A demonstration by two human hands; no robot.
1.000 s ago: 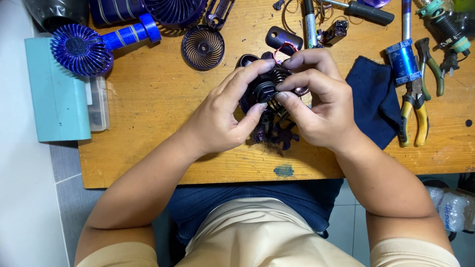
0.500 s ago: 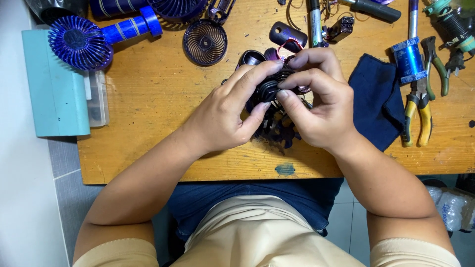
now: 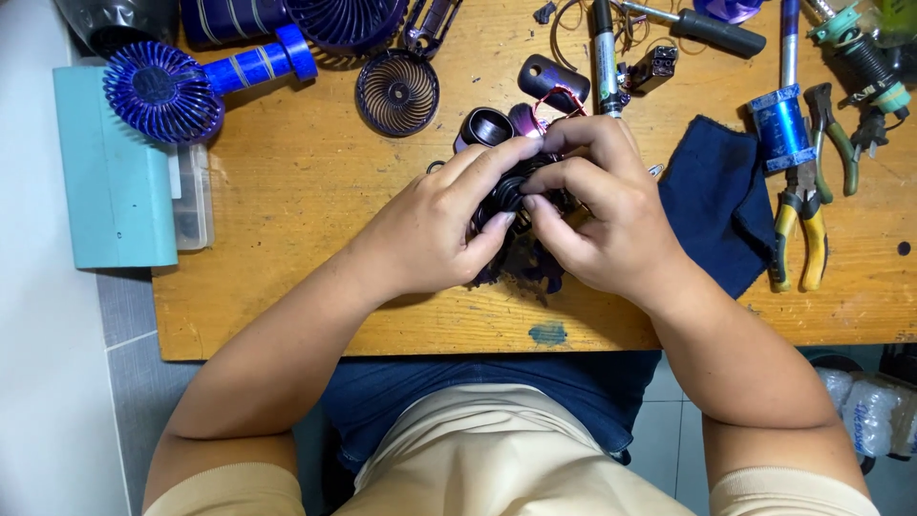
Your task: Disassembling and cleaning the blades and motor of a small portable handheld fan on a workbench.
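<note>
Small black fan part (image 3: 511, 191) seen from the head camera, pinched above the wooden workbench (image 3: 287, 248) near its middle, between both hands. Left hand (image 3: 430, 234) curled round its left side, thumb tip pressed underneath, fingers lying over the top. Right hand (image 3: 597, 215) closed on its right side, fingertips meeting the left thumb. Mostly hidden by fingers, so long axis and heading impossible to tell. Clear plastic box (image 3: 194, 196) at the left edge beside a teal case (image 3: 110, 172), contents unreadable. Dark blue cloth (image 3: 716, 205) just right of the right hand, yellow-handled pliers (image 3: 798, 234) beyond it.
</note>
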